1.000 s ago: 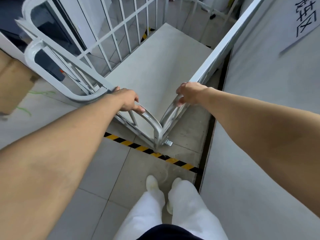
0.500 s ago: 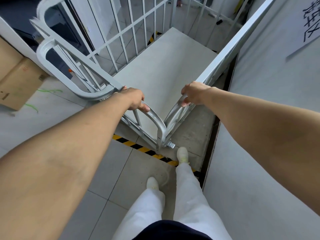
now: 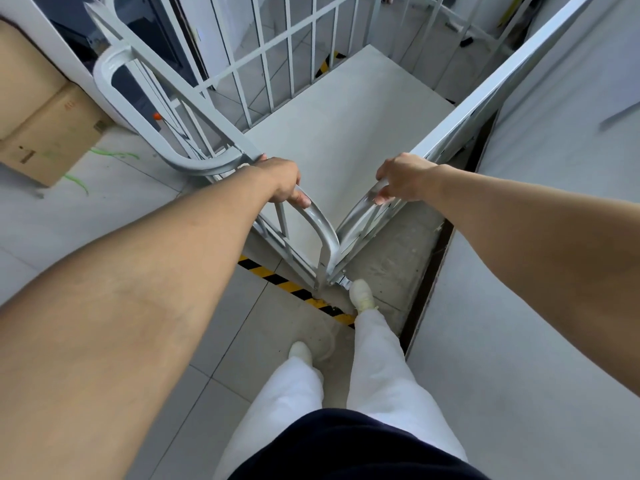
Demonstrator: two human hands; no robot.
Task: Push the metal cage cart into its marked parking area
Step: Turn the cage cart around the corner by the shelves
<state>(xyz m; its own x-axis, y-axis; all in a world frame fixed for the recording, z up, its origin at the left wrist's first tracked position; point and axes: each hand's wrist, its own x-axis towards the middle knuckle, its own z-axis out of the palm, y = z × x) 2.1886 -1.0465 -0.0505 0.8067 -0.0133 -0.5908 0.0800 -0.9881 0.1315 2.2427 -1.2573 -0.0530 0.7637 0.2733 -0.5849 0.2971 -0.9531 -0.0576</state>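
Note:
The metal cage cart (image 3: 346,109) has a pale flat floor and white barred sides. It stands in front of me, its near corner right over the black-and-yellow floor stripe (image 3: 294,289) that marks the parking area. My left hand (image 3: 282,181) grips the curved top rail of the cart's left side. On the right side's top rail my right hand (image 3: 403,178) is closed, close to the same near corner. The cart's right side runs along a grey wall (image 3: 519,306). A caster shows under the corner beside my right shoe (image 3: 362,294).
A second white barred frame (image 3: 138,109) leans just left of the cart. A cardboard box (image 3: 45,116) sits on the tiled floor at far left, with green strands beside it. A dark gap (image 3: 429,271) runs along the foot of the wall. More stripe shows behind the cart (image 3: 327,64).
The cart has rolled forward, away from me, toward the wall side. My right foot has stepped up onto the stripe, and both hands keep their hold on the rails.

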